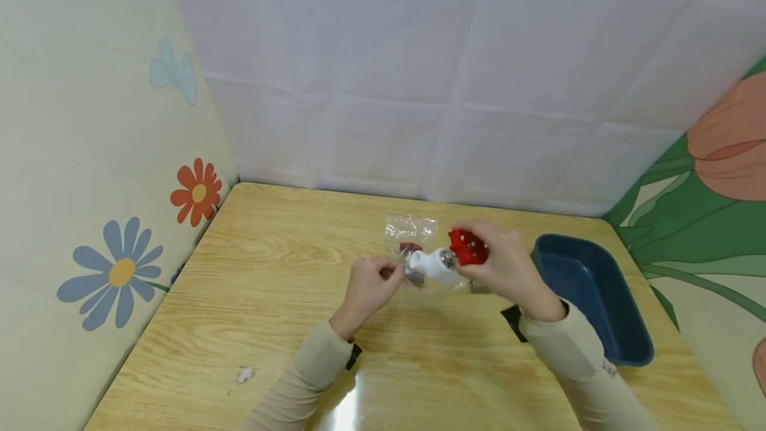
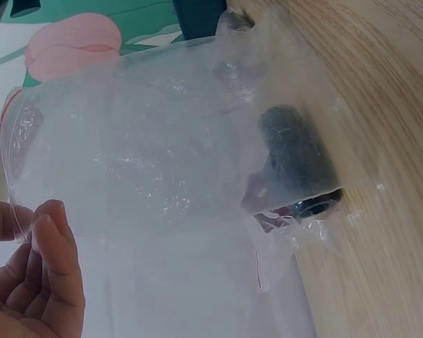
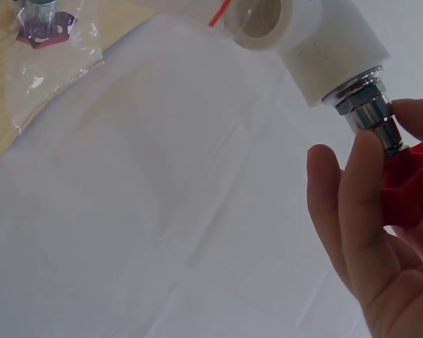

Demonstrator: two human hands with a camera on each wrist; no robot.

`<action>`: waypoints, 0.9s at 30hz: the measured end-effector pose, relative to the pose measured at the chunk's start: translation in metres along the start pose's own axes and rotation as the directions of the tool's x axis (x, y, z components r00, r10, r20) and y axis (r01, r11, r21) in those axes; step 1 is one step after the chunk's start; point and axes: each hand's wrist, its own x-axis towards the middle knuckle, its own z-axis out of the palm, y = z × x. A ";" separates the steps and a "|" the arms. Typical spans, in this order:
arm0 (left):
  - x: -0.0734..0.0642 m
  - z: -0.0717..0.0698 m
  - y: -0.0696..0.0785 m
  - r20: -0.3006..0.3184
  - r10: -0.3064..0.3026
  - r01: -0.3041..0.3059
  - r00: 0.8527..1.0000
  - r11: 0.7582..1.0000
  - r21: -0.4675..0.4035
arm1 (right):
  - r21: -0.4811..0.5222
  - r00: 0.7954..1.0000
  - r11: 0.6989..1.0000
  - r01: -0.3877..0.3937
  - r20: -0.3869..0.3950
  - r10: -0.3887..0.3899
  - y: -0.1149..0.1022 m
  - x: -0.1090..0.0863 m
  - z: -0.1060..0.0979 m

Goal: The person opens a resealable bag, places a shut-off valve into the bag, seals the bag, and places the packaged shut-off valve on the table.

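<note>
My right hand (image 1: 499, 259) grips a stop valve by its metal stem and red handwheel (image 1: 468, 247). The valve's white plastic body (image 3: 331, 49) points left, its round opening facing the clear zip bag (image 2: 141, 141). My left hand (image 1: 372, 288) pinches that bag's edge near the red seal line between thumb and fingers (image 2: 60, 246). The bag hangs thin and see-through, overlapping the valve's white end in the right wrist view. Behind it on the table lies another clear bag (image 1: 411, 226), holding a dark cylindrical part (image 2: 299, 158) and a red piece.
A deep blue tray (image 1: 643, 351) stands at the table's right side, beside my right forearm. Another small bagged item (image 1: 479, 287) lies under my right hand. The wooden table (image 1: 269, 251) meets a white cloth wall at the back and a flower-printed wall on the left.
</note>
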 end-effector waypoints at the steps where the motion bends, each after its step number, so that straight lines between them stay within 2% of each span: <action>1: 0.000 0.000 0.000 -0.001 0.002 -0.002 1.000 1.000 0.001 | 0.001 1.000 1.000 0.002 0.002 -0.002 0.000 0.000 0.001; 12: 0.000 0.000 0.001 0.008 -0.006 0.006 1.000 1.000 0.003 | -0.073 0.999 0.996 0.044 0.022 -0.042 0.000 0.000 0.012; 27: 0.000 0.000 0.002 0.020 -0.021 0.021 1.000 1.000 -0.012 | -0.079 0.996 0.996 0.047 0.083 -0.041 0.000 0.005 0.023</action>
